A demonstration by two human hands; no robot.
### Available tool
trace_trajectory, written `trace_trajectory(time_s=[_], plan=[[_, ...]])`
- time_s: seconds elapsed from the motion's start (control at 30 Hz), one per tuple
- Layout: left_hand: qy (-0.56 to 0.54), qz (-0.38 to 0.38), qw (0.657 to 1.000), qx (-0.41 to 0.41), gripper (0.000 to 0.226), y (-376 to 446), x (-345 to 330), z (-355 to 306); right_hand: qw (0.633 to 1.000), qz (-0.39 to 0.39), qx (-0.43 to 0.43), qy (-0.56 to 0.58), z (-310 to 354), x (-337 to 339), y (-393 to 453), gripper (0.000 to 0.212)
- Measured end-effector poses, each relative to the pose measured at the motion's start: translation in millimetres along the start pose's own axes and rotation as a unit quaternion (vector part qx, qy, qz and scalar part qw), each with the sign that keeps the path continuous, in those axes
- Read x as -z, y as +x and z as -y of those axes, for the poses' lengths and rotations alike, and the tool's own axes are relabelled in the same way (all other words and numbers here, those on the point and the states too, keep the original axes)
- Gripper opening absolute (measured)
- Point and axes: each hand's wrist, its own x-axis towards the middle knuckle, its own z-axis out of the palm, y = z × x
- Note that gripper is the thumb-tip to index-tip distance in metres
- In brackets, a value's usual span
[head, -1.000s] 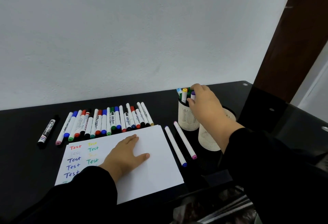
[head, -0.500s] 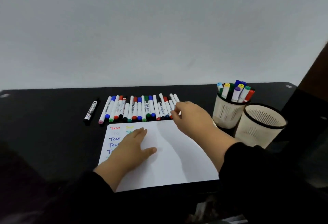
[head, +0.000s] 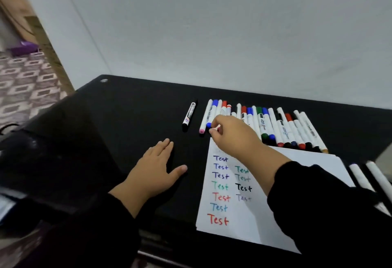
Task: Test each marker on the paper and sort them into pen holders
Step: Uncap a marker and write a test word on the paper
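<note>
1. The left hand (head: 156,169) lies flat on the black surface (head: 131,119), palm down, fingers straight and close together, thumb spread out to the right; it holds nothing and sits just left of the paper (head: 250,210), not touching it
2. The right hand (head: 232,135) reaches across the far left corner of the paper to the left end of the row of markers (head: 275,126); its fingers are curled, and thumb and fingertips pinch the near end of a marker (head: 218,127), of which only a small pale tip shows between them
3. Which marker in the row that tip belongs to cannot be told, since the hand covers its barrel
4. The row lies side by side along the far edge of the paper, white barrels with blue, red, green and black caps; a pink-tipped marker (head: 205,117) and a blue-capped one are just left of the pinching fingers
5. A black marker (head: 189,115) lies alone on the surface, left of the row and apart from it
6. The paper carries two columns of the word "Test" in blue, green, red, black and grey
7. Two white markers (head: 364,177) lie at the right edge, just beside the paper
8. Both arms wear dark sleeves
</note>
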Motion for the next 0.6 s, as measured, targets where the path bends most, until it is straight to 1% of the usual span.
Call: trace_trajectory(time_s=[0.2,0.33,0.43,0.6], plan=[[0.012,-0.042,0.999,-0.027,0.079,2,-7,5,0.996,0.054,0.064,-0.037,27,-22,51,0.037],[0.005,-0.053,0.998,-0.034,0.079,2,-10,9,0.983,0.111,0.068,-0.126,35,-39,79,0.044],[0.004,-0.057,0.998,-0.034,0.080,2,-11,11,0.977,0.124,0.066,-0.158,38,-48,92,0.039],[0.008,-0.055,0.998,-0.031,0.081,4,-12,12,0.986,0.100,0.053,-0.127,36,-54,95,0.024]])
